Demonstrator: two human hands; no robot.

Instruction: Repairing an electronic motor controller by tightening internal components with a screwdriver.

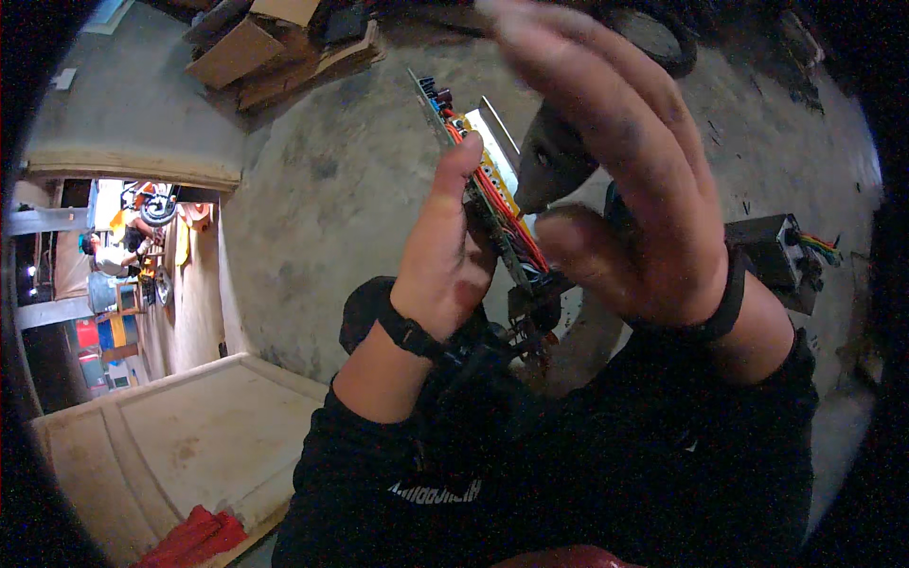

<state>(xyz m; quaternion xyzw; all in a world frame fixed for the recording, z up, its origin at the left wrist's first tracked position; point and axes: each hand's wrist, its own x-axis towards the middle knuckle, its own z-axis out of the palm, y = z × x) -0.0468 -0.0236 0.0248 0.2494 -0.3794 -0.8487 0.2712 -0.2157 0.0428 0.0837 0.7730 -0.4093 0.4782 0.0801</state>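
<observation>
My left hand is closed round the edge of a narrow circuit board, its thumb pressed on the top. Red, orange and other coloured wires run along the board, and dark components stand at its far end. A pale metal plate is beside the wires. Close to the camera, my right hand is raised over the board's right side, fingers stretched and blurred, thumb apart near the wires. Behind it shows a dark pointed shape whose kind I cannot make out.
A grey metal box with coloured wires is on the concrete floor to the right. Cardboard lies at the far left, a tyre at the far side. A pale wooden panel with red cloth is near left; a person shows beyond an opening.
</observation>
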